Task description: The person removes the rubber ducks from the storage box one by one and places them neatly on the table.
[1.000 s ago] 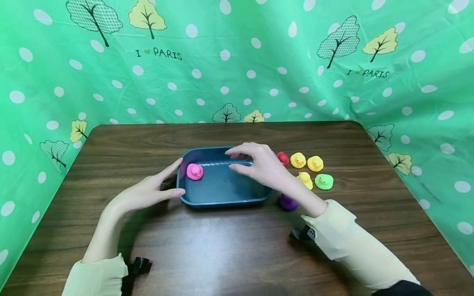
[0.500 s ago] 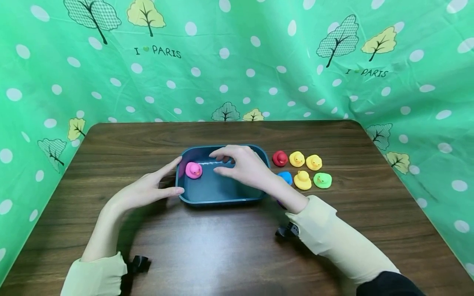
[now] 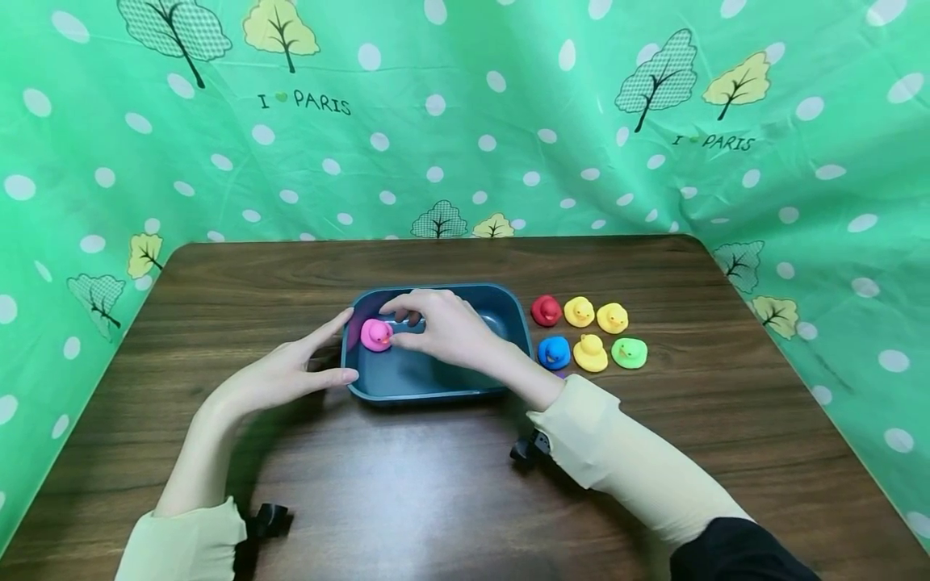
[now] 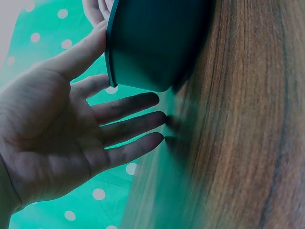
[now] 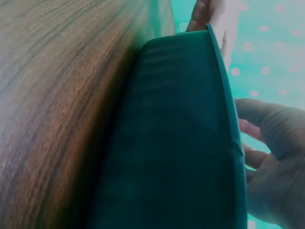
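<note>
A dark blue tray (image 3: 407,381) stands on the table, and a pink rubber duck (image 3: 375,334) sits inside at its left end. My left hand (image 3: 283,375) touches the tray's left end with thumb and index fingertip. In the left wrist view the other fingers of that hand (image 4: 57,129) extend straight beside the tray wall (image 4: 147,43). Over the tray, my right hand (image 3: 454,331) has thumb and fingers spread apart, the thumb tip close to the duck. In the right wrist view the tray wall (image 5: 167,129) hides its fingertips, so contact with the duck is unclear.
Right of the tray sit a red duck (image 3: 546,311), a blue duck (image 3: 555,353), a green duck (image 3: 629,353) and several yellow ducks (image 3: 590,353). A purple thing (image 3: 560,374) is mostly hidden behind the right forearm. A green dotted cloth (image 3: 465,121) hangs behind the wooden table (image 3: 407,484).
My right hand has moved left across the tray to the pink duck. The blue duck, earlier covered by the right arm, now shows. My left hand stays at the tray's left end.
</note>
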Demonstrator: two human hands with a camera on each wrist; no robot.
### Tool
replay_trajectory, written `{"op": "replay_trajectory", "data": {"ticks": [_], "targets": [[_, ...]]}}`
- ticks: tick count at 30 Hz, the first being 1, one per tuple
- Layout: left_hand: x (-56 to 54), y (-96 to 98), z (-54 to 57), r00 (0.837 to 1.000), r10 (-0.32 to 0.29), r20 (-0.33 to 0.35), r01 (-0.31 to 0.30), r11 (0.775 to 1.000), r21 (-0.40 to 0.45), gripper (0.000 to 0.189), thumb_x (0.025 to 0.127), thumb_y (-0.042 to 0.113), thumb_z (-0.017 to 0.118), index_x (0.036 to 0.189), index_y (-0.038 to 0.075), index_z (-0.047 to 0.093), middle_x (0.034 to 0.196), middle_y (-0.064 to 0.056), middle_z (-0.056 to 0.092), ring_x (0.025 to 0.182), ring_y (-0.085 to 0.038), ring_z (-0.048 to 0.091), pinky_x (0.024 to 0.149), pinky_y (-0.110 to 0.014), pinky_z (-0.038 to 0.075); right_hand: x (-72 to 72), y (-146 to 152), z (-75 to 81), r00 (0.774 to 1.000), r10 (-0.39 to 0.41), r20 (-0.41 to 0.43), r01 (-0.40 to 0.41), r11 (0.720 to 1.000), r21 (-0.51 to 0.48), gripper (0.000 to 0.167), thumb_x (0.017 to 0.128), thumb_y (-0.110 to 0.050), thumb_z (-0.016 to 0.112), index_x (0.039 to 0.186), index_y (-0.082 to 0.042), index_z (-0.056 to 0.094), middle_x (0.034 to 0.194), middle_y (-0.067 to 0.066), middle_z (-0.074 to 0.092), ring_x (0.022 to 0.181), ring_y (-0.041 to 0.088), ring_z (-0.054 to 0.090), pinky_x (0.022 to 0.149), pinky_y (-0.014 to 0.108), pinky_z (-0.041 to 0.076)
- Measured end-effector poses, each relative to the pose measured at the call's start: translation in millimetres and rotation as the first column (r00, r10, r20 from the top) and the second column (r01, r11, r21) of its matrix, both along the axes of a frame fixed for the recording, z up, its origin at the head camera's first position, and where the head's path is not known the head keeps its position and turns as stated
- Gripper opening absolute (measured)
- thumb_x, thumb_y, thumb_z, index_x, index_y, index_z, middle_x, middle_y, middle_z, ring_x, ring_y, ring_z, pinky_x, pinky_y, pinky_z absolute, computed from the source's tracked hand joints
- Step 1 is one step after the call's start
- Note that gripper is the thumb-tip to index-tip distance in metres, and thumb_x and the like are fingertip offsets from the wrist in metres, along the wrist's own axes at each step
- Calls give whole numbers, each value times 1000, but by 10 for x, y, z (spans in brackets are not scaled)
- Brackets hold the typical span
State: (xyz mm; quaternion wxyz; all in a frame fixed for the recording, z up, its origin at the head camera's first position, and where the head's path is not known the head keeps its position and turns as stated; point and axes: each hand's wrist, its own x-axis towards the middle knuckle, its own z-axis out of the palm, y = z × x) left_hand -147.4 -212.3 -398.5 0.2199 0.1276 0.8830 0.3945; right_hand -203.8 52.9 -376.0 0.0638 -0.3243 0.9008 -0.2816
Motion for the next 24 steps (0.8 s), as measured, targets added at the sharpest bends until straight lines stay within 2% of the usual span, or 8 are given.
{"op": "replay_trajectory", "data": {"ticks": [9,14,24], "targets": [[4,-4,-9,1000,-3,2,3,1000,0,88,98,54,64,164,45,6,174,-5,19,158,-42,24,115,-71,34,-53,-130,-59,1000,-1,5,1,1000,25,38,93,-29,78,130,-23,72,115,-1,77,99,12,68,71,25,53],[2,-3,-5,1000,-5,-1,5,1000,-2,88,98,54,64,164,45,6,174,-4,19,158,-41,24,116,-71,33,-78,-174,-93,1000,3,24,-4,1000,29,38,93,-30,78,130,-21,72,117,0,76,103,15,70,76,27,56],[-2,-6,-4,1000,-11,-4,11,1000,-2,87,99,53,63,164,44,6,173,-8,22,158,-42,24,117,-71,32,-113,-218,-131,999,14,34,-15,999,43,38,94,-30,77,131,-20,72,121,1,75,107,18,70,79,29,57]]}}
